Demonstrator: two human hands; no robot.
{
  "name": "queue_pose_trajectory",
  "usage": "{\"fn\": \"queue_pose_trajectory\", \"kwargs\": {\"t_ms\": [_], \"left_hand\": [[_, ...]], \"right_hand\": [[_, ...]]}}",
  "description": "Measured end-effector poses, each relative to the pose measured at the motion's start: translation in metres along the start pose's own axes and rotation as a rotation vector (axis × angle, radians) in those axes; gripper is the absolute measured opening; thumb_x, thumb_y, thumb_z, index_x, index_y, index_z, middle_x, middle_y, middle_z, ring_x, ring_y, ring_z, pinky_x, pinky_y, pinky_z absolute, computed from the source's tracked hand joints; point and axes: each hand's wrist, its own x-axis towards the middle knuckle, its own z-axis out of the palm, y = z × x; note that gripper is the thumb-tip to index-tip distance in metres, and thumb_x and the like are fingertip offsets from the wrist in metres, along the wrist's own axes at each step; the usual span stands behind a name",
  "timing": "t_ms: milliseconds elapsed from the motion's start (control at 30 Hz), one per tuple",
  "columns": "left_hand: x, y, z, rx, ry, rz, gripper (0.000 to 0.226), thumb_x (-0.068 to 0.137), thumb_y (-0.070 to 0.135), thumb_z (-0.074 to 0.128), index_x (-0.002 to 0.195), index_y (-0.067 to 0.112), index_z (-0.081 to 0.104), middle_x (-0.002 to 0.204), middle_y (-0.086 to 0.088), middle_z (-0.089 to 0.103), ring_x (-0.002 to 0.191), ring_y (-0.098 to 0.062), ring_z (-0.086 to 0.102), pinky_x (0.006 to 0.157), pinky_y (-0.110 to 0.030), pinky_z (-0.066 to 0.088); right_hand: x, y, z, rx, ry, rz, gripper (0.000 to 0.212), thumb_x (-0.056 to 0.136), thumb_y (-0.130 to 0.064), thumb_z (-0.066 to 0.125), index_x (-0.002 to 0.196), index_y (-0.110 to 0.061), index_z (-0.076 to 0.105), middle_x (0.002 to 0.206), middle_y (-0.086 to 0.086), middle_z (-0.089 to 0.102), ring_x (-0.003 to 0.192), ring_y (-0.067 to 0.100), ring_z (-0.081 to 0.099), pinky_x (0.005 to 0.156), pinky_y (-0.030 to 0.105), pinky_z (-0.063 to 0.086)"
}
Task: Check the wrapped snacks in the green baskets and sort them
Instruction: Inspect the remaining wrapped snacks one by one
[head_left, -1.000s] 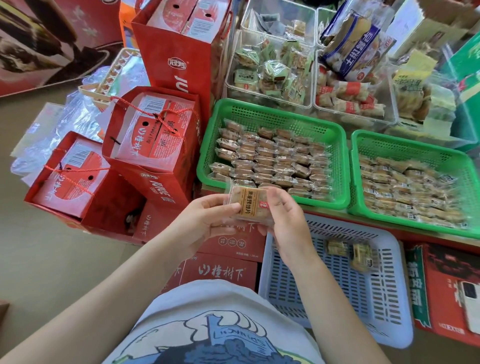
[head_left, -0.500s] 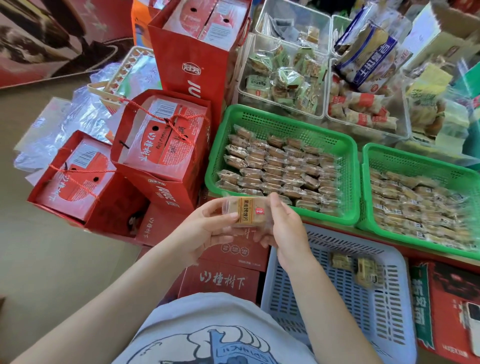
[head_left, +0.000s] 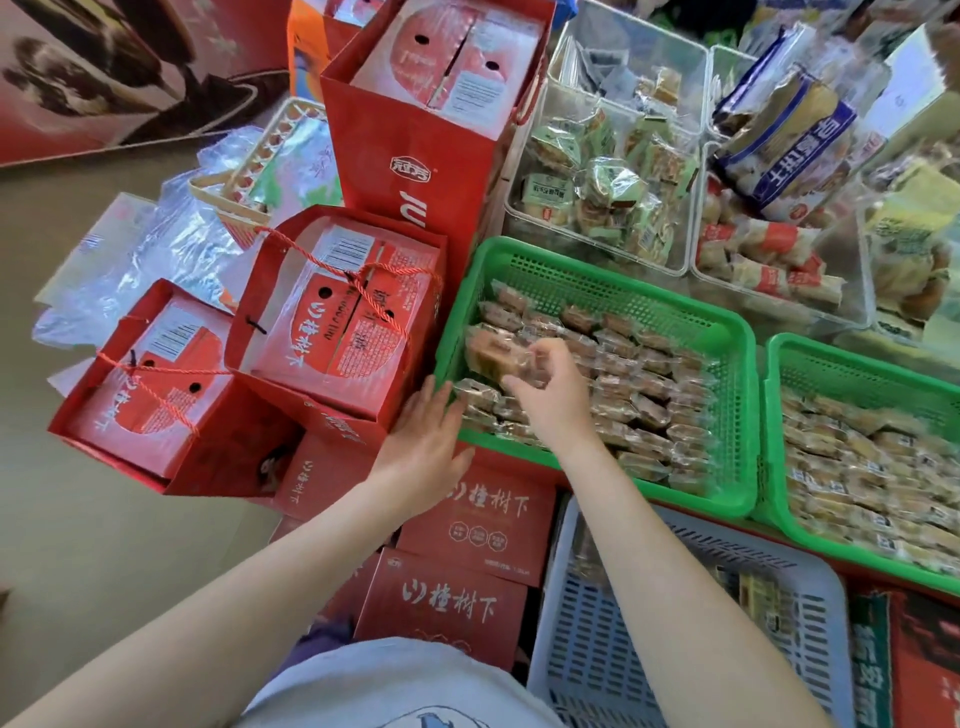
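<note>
Pinching one wrapped snack (head_left: 493, 353) at its clear wrapper end, the right hand (head_left: 553, 397) holds it over the left part of the nearer green basket (head_left: 727, 332), just above the rows of wrapped snacks (head_left: 639, 395) that fill the basket floor. The held piece is blurred, so its label cannot be read. The left hand (head_left: 423, 457) lies flat with fingers straight and close together, its fingertips at the basket's front left corner and holding nothing; whether they touch the rim is unclear. A second green basket (head_left: 852, 358) sits just beside the first on the right, also packed with wrapped snacks. In front of both stands a pale lavender slotted basket (head_left: 597, 649) with a few small packets near its far side. Red boxes (head_left: 447, 603) with white lettering lie under the left forearm, and red gift bags (head_left: 332, 322) tied with cord stand to the left on the floor. Clear bins (head_left: 608, 197) of other wrapped goods stand behind the green baskets.
</note>
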Motion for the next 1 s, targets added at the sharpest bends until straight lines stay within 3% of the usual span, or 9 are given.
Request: {"fn": "queue_pose_trajectory", "kwargs": {"t_ms": [133,333,533,700,800,833,900,1000], "left_hand": [[0.004,0.000,0.006,0.037,-0.029,-0.016,0.070,0.107,0.046,0.033,0.162,0.012,0.006,0.169,-0.011,-0.012,0.152,-0.023,-0.025,0.114,-0.032,-0.020],[0.018,-0.006,0.010,0.057,-0.040,0.011,0.074,0.106,0.051,0.031,0.161,0.008,0.007,0.168,-0.011,-0.016,0.149,-0.024,-0.032,0.115,-0.033,-0.023],[0.027,-0.010,0.019,0.048,0.001,0.035,0.091,0.090,0.064,0.001,0.160,0.007,0.000,0.167,-0.007,-0.019,0.148,-0.021,-0.035,0.118,-0.034,-0.020],[0.029,-0.010,0.027,0.033,0.056,0.027,0.090,0.091,0.063,0.007,0.160,0.006,0.001,0.167,-0.008,-0.016,0.151,-0.022,-0.029,0.124,-0.039,-0.010],[0.037,-0.009,0.026,0.070,0.069,0.051,0.088,0.094,0.062,0.010,0.160,0.005,0.001,0.168,-0.011,-0.012,0.154,-0.025,-0.021,0.126,-0.043,-0.008],[0.042,-0.008,0.025,0.096,0.053,0.060,0.088,0.093,0.063,0.005,0.160,0.006,-0.003,0.167,-0.010,-0.016,0.153,-0.025,-0.023,0.125,-0.044,-0.012],[0.053,-0.005,0.022,0.170,0.022,0.083,0.089,0.089,0.065,-0.007,0.159,0.010,-0.010,0.167,-0.007,-0.020,0.152,-0.023,-0.027,0.122,-0.048,-0.018],[0.061,-0.002,0.023,0.246,0.011,0.091,0.086,0.089,0.065,-0.014,0.157,0.014,-0.009,0.169,-0.005,-0.012,0.154,-0.021,-0.020,0.120,-0.054,-0.020]], "right_hand": [[0.022,0.021,0.019,-0.366,-0.057,-0.204,0.024,0.090,-0.006,0.066,0.110,-0.014,0.054,0.097,0.000,0.065,0.088,0.023,0.062,0.072,0.037,0.051],[0.031,0.033,0.030,-0.636,-0.077,-0.487,0.037,0.083,0.004,0.068,0.117,-0.005,0.059,0.098,0.012,0.062,0.091,0.031,0.056,0.073,0.037,0.047],[0.035,0.033,0.029,-0.698,-0.104,-0.433,0.029,0.087,0.002,0.063,0.115,-0.004,0.055,0.093,0.014,0.057,0.086,0.032,0.055,0.065,0.037,0.043],[0.046,0.034,0.046,-0.660,-0.068,-0.448,0.024,0.082,0.002,0.068,0.102,-0.006,0.056,0.089,0.010,0.060,0.080,0.030,0.054,0.062,0.036,0.042],[0.049,0.048,0.046,-0.736,0.002,-0.496,0.005,0.088,-0.012,0.066,0.088,-0.007,0.065,0.092,0.012,0.056,0.084,0.030,0.051,0.065,0.037,0.041],[0.049,0.051,0.045,-0.729,0.007,-0.497,0.010,0.090,-0.014,0.062,0.085,-0.006,0.065,0.089,0.012,0.053,0.083,0.030,0.049,0.065,0.036,0.039],[0.052,0.051,0.040,-0.653,0.021,-0.464,0.010,0.090,-0.008,0.057,0.087,-0.003,0.066,0.087,0.011,0.051,0.083,0.029,0.047,0.066,0.037,0.042],[0.064,0.050,0.035,-0.600,0.072,-0.398,0.010,0.090,0.000,0.060,0.099,-0.001,0.064,0.094,0.012,0.059,0.090,0.029,0.052,0.074,0.039,0.047]]}}
